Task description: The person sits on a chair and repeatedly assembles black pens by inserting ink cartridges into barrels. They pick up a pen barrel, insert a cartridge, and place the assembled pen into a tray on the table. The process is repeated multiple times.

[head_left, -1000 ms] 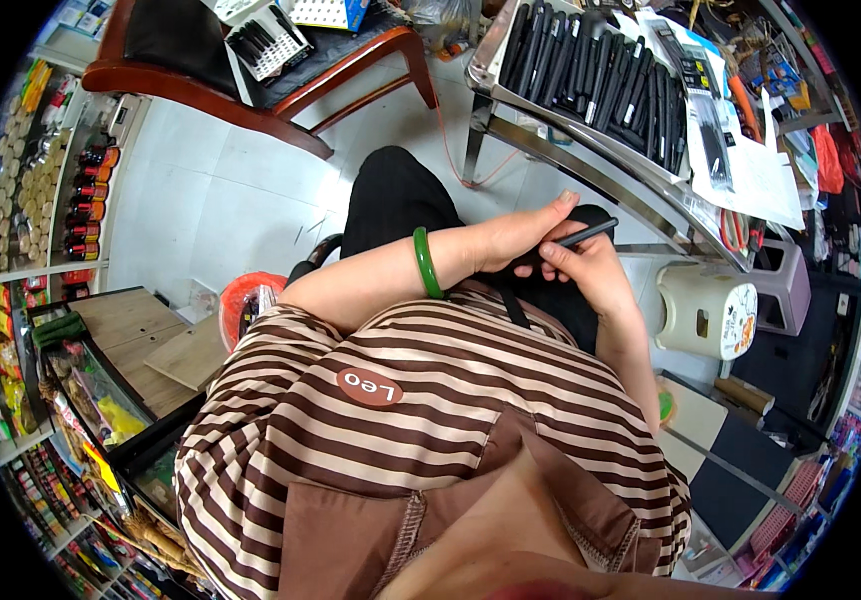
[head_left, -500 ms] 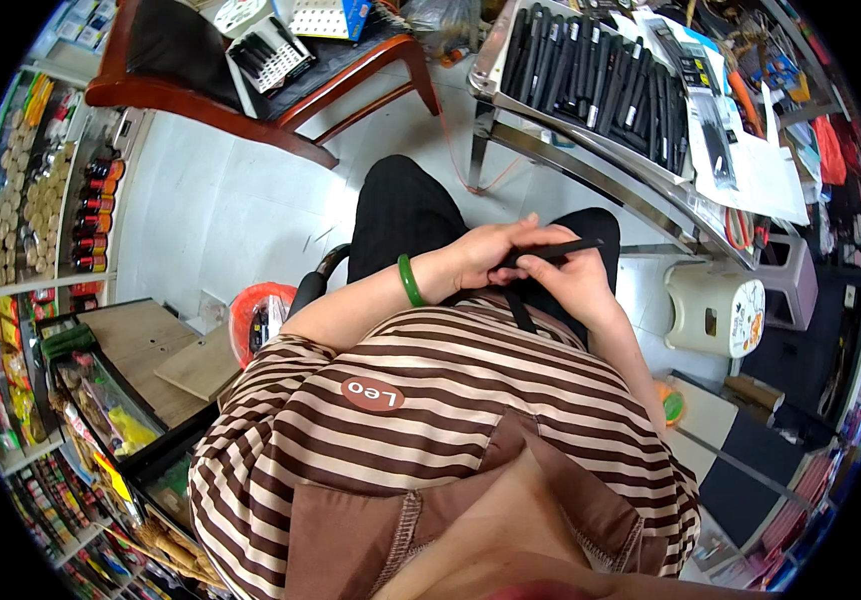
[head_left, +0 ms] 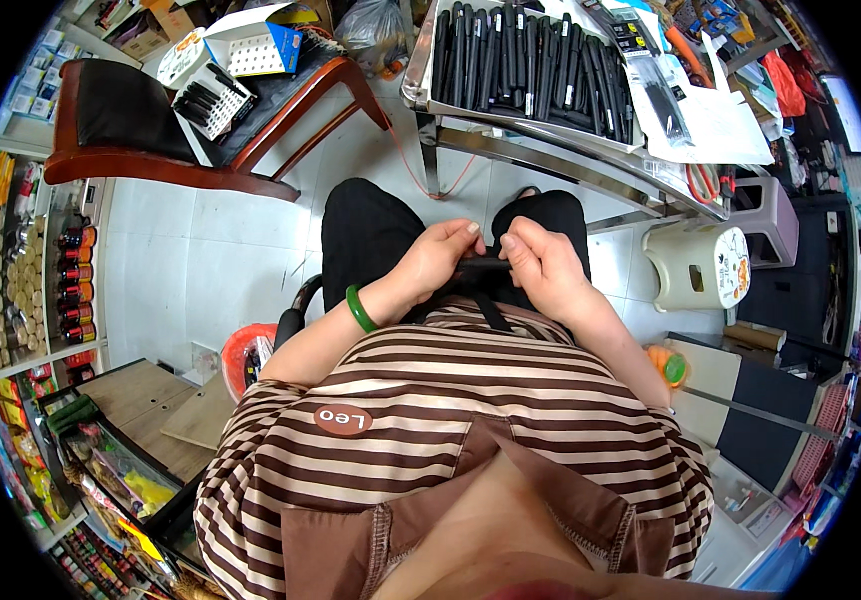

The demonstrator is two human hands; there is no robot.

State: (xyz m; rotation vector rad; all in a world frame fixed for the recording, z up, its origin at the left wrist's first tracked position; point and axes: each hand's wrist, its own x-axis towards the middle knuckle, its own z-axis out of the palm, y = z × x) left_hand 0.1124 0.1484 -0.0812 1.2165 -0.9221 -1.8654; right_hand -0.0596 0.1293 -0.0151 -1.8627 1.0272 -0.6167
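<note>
I sit with both hands meeting over my lap, above black trousers. My left hand (head_left: 442,256), with a green bangle (head_left: 359,309) on its wrist, grips one end of a thin black pen-like stick (head_left: 482,264). My right hand (head_left: 540,266) pinches the other end, so the stick lies level between my thumbs. A black strap hangs below the hands over my striped shirt.
A metal table (head_left: 550,150) ahead carries a tray of several black pens (head_left: 530,60) and clear packets. A wooden chair (head_left: 150,150) with boxes stands at the left. A cream stool (head_left: 700,265) is at the right, shelves of bottles (head_left: 70,280) at the far left, an orange basket (head_left: 250,355) by my left elbow.
My hands have come down from the table side to my lap. The black stick, held slanted in the right hand before, now lies level between both hands.
</note>
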